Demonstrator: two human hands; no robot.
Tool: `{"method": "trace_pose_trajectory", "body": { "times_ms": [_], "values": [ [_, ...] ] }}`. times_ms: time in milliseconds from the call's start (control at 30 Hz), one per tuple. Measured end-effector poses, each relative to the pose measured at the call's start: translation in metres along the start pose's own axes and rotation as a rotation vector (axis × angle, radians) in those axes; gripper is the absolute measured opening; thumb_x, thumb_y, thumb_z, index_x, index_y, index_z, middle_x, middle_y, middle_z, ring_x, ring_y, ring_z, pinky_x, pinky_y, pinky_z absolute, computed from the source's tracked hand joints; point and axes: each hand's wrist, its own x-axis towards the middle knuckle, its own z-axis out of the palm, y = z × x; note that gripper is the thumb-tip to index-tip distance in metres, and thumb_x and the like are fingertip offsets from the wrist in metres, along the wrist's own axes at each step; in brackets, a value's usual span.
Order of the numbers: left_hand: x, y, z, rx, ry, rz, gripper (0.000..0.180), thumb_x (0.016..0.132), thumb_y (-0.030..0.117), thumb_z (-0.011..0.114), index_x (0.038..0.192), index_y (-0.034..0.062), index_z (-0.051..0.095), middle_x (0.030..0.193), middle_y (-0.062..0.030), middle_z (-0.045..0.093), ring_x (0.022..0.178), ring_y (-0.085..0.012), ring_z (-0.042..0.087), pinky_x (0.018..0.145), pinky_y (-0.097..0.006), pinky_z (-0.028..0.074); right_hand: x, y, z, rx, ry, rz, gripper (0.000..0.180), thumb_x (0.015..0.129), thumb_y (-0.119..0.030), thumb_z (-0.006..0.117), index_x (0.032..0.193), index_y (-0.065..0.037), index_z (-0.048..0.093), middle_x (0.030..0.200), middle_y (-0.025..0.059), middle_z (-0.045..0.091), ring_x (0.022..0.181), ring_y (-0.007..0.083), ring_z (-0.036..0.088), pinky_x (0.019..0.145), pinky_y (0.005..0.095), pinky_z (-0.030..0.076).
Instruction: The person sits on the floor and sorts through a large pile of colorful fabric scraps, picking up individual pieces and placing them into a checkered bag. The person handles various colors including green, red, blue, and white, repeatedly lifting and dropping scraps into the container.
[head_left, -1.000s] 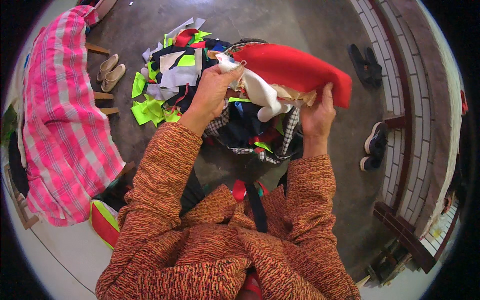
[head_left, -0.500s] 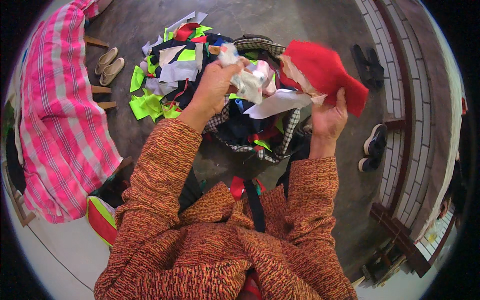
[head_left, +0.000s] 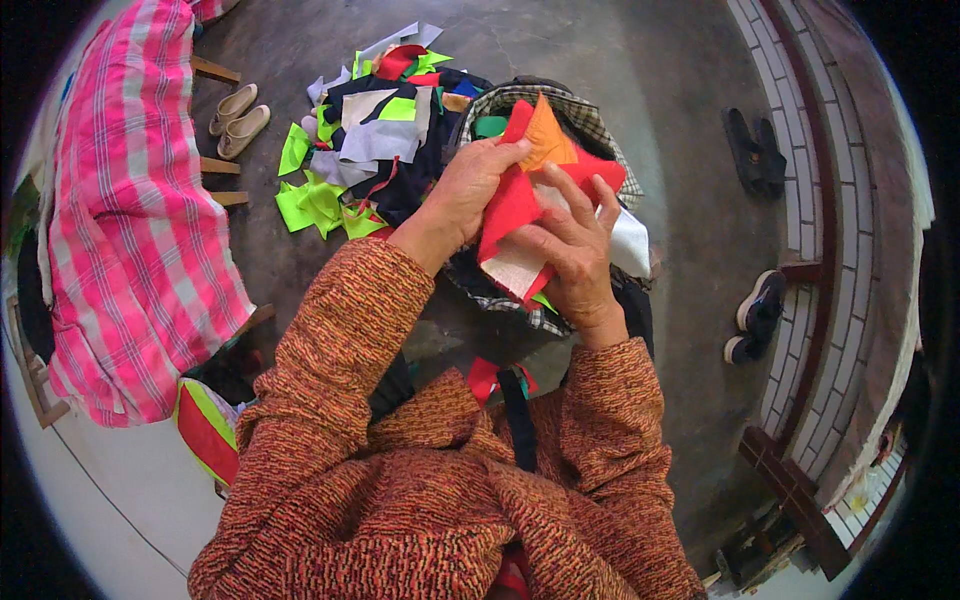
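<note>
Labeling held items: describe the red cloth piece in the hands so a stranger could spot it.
Start at the heap of fabric scraps on the grey concrete floor ahead of the person. Just right of it, the left hand and right hand pinch a red cloth piece between them. It alone is lifted off the floor, with an orange patch at its top.
</note>
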Motion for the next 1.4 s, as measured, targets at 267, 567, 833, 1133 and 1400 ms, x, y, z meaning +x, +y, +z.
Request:
{"method": "trace_pose_trajectory", "body": {
  "times_ms": [267, 567, 833, 1133, 1400],
  "values": [
    [0.001, 0.017, 0.002, -0.267, 0.064, 0.268, 0.027, 0.094, 0.018, 0.047, 0.115, 0.0004, 0.052, 0.110, -0.0090, 0.060, 0.099, -0.0176, 0.059, 0.088, -0.033, 0.047, -0.013, 0.032, 0.005, 0.097, 0.070, 0.318, 0.034, 0.075, 0.002, 0.055, 0.104, -0.013, 0.063, 0.116, 0.0049, 0.057, 0.117, 0.0226, 0.047, 0.095, 0.0464, 0.031],
    [-0.012, 0.020, 0.006, -0.172, -0.171, 0.120, 0.031, 0.094, 0.017, 0.044, 0.120, -0.0003, 0.050, 0.119, -0.0118, 0.057, 0.108, -0.0219, 0.056, 0.096, -0.037, 0.044, -0.007, 0.032, 0.009, 1.639, 0.462, 1.031, 0.063, 0.083, -0.028, 0.064, 0.134, -0.004, 0.036, 0.132, 0.0094, 0.045, 0.119, 0.0196, 0.045, 0.100, 0.0370, 0.035],
    [-0.006, 0.027, -0.003, -0.091, -0.041, 0.255, 0.030, 0.094, 0.022, 0.048, 0.113, -0.0001, 0.055, 0.110, -0.0084, 0.061, 0.098, -0.0168, 0.060, 0.085, -0.029, 0.048, -0.006, 0.045, -0.001, 1.254, 0.879, 0.912, 0.024, 0.086, -0.001, 0.057, 0.110, -0.002, 0.055, 0.107, 0.0100, 0.061, 0.097, 0.0201, 0.060, 0.087, 0.0331, 0.049],
    [-0.001, 0.026, -0.019, 0.024, 0.192, 0.353, 0.020, 0.091, 0.018, 0.052, 0.100, 0.0027, 0.061, 0.098, -0.0054, 0.063, 0.087, -0.0123, 0.058, 0.078, -0.025, 0.045, -0.006, 0.050, -0.003, 1.053, 1.003, 0.869, 0.028, 0.090, -0.002, 0.050, 0.117, -0.008, 0.047, 0.117, 0.0103, 0.053, 0.105, 0.0217, 0.055, 0.090, 0.0351, 0.047],
    [0.001, 0.028, -0.031, 0.107, 0.291, 0.443, 0.021, 0.092, 0.020, 0.048, 0.095, 0.0025, 0.060, 0.090, -0.0068, 0.061, 0.083, -0.0164, 0.057, 0.076, -0.032, 0.047, -0.001, 0.051, -0.011, 0.988, 1.053, 0.793, 0.028, 0.092, -0.002, 0.043, 0.119, -0.006, 0.049, 0.118, 0.0099, 0.053, 0.109, 0.0230, 0.053, 0.095, 0.0377, 0.044]
  ]
}}
